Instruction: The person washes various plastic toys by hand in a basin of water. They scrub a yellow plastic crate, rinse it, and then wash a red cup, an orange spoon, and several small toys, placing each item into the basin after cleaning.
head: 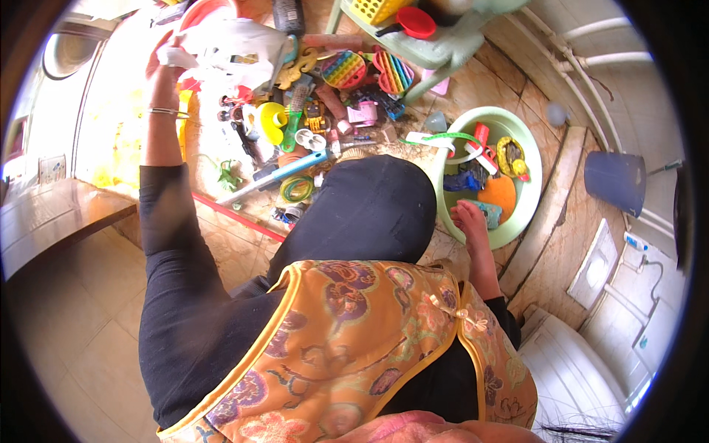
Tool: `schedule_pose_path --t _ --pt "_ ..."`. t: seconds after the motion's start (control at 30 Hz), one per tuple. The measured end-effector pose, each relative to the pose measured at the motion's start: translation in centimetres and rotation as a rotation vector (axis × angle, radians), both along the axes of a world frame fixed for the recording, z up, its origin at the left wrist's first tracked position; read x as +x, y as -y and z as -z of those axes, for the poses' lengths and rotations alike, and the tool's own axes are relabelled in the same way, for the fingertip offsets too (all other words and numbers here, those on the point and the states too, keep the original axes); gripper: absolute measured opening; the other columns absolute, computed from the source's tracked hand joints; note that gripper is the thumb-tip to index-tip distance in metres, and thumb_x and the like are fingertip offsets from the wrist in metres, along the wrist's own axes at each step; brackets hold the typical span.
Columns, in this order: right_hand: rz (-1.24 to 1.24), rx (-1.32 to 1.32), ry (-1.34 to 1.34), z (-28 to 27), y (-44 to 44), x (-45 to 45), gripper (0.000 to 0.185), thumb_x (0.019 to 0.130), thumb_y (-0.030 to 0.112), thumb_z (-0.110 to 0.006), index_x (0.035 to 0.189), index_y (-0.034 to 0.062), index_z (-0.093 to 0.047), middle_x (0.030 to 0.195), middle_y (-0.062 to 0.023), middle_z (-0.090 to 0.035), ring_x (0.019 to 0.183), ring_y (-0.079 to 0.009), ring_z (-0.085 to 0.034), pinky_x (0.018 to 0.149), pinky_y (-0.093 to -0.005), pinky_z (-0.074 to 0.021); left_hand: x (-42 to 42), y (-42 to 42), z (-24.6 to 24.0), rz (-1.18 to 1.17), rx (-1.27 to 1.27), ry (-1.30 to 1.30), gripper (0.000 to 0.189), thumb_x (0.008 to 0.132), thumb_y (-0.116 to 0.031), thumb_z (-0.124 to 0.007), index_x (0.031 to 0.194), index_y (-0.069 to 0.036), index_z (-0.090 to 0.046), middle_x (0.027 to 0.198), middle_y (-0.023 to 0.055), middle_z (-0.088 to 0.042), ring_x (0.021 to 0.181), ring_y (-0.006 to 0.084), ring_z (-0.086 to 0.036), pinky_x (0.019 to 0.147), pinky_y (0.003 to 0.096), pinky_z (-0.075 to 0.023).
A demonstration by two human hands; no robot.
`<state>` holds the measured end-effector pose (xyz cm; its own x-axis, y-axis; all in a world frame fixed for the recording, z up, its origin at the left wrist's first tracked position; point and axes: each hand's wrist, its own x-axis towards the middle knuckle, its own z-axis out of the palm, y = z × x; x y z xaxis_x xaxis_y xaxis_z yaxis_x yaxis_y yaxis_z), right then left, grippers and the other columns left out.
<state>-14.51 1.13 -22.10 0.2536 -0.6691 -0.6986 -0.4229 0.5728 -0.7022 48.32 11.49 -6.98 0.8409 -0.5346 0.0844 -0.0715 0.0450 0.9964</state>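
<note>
My left hand (159, 60) grips a bunched corner of a white plastic bag (235, 50) at the upper left, in strong glare. The bag's far end is washed out, so its contents cannot be made out. My right hand (471, 221), fingers slightly curled and holding nothing, hovers over the near rim of a pale green plastic basin (534, 183). Inside lie an orange piece (498, 194), a blue toy (462, 180), a yellow ring-shaped toy (509, 158) and a red-and-white toy (483, 149). A green strap (443, 136) hangs across its left rim.
Loose toys cover the floor ahead: rainbow pop-it toys (343, 69), a yellow plastic piece (270, 123), a green-handled brush (292, 127) and a blue-and-silver tube (277, 176). A pale green stool (437, 52) stands beyond. A dark blue bucket (615, 181) is at the right.
</note>
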Motion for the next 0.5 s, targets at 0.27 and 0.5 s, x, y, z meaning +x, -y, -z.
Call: schedule_pose_path --t 0.27,0.5 --pt "-0.070 0.003 -0.035 0.5 -0.6 0.4 0.033 0.088 0.026 -0.055 0.113 0.0045 -0.052 0.094 -0.0051 -0.060 0.078 -0.0108 -0.057 0.067 -0.0225 -0.0442 3.9 -1.6 5.5 -0.280 0.083 0.045 0.050 0.081 -0.001 -0.056 0.128 -0.011 -0.043 0.118 0.0124 -0.052 0.092 0.0187 -0.058 0.074 0.0279 -0.0482" --pt "-0.067 -0.005 -0.030 2.3 -0.9 -0.5 0.030 0.088 0.023 -0.054 0.112 0.0046 -0.052 0.091 -0.0046 -0.061 0.075 -0.0101 -0.057 0.066 -0.0227 -0.0445 -8.3 1.7 14.7 0.317 0.335 0.566 0.025 0.077 -0.002 -0.064 0.101 -0.007 -0.063 0.095 0.0064 -0.065 0.086 0.0144 -0.061 0.075 0.0245 -0.0485"
